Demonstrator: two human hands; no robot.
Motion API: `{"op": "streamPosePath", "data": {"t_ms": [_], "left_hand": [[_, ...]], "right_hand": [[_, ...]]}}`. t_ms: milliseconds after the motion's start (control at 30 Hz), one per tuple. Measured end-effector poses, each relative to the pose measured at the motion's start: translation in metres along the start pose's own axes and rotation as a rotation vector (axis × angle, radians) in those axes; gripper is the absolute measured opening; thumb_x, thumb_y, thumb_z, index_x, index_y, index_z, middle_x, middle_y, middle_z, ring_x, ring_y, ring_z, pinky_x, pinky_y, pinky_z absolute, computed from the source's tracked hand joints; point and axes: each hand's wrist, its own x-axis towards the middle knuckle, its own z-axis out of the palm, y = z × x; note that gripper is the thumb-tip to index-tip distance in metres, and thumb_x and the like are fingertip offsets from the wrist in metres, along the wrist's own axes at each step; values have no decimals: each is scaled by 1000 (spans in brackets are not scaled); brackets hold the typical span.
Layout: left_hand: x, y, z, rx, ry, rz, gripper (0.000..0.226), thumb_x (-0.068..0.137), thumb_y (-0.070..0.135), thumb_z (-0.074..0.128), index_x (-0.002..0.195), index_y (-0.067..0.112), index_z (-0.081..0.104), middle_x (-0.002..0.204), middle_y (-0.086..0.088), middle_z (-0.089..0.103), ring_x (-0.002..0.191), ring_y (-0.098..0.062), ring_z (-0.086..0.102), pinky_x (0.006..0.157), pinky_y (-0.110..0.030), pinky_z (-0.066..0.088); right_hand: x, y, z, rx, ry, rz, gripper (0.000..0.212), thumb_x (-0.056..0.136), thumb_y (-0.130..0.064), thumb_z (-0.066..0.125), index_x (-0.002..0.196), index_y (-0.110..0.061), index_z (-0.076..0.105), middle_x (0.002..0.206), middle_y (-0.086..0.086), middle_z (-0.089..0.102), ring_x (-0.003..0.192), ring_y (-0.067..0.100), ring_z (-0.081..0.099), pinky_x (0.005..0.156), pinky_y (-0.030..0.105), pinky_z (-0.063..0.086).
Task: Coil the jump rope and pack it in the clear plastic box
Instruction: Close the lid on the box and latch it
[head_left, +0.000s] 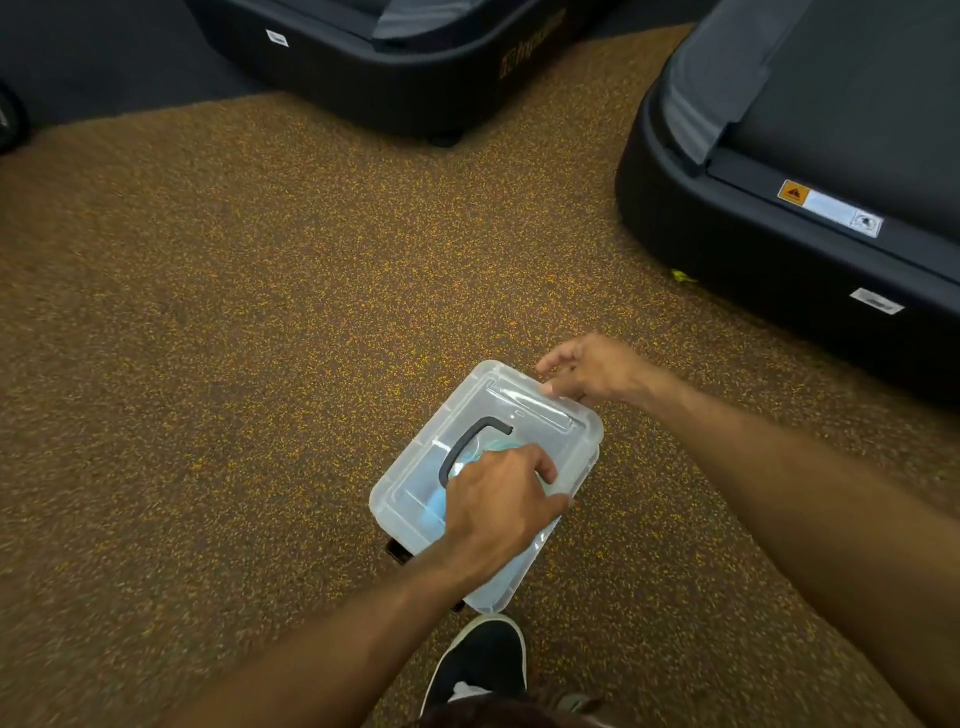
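Sitting on the speckled floor (234, 338), the clear box (511, 577) has its lid (519, 410) on, with the blue jump rope (434, 512) showing through from inside. The left hand (498, 509) lies over the lid, fingers curled round its right long edge. The right hand (592, 371) pinches the far short edge. Open floor spreads left and ahead; a treadmill (779, 208) stands well apart on the right, and a shoe (483, 660) sits just beside the near corner.

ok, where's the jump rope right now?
Head view, lower centre: the blue jump rope lies inside the lidded clear plastic box, under the left hand, just ahead of the black shoe.
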Motion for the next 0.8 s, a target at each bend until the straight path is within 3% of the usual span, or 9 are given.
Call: {"op": "streamPosePath", "data": {"t_ms": [233,400,533,800], "left_hand": [[-5,4,19,0,-3,45,37,83,58,67,109,31,66,96,10,75,90,-12,67,75,-32,55],[-8,1,24,-7,-12,57,35,86,54,67,110,29,67,97,10,76,93,-11,68,78,-30,53],[-6,0,21,-21,-46,79,33,87,50,68,111,27,67,98,9,76,93,-10,68,77,-28,52],[-2,-2,23,-5,-91,89,36,89,46,68,117,24,68,105,7,75,96,-11,68,79,-24,49]], "right_hand": [[3,20,2,-44,-22,12,22,82,-18,78,104,-19,77,98,-1,77,92,22,72,76,36,59],[2,19,6,-45,-27,-1,22,84,-15,77,106,-16,77,95,2,76,74,12,62,62,25,48],[2,20,7,-47,-26,-9,22,85,-13,76,107,-14,76,80,-3,71,68,10,58,58,22,46],[1,22,12,-89,17,3,23,85,-16,76,108,-21,76,78,-9,70,71,9,62,58,23,46]]}}
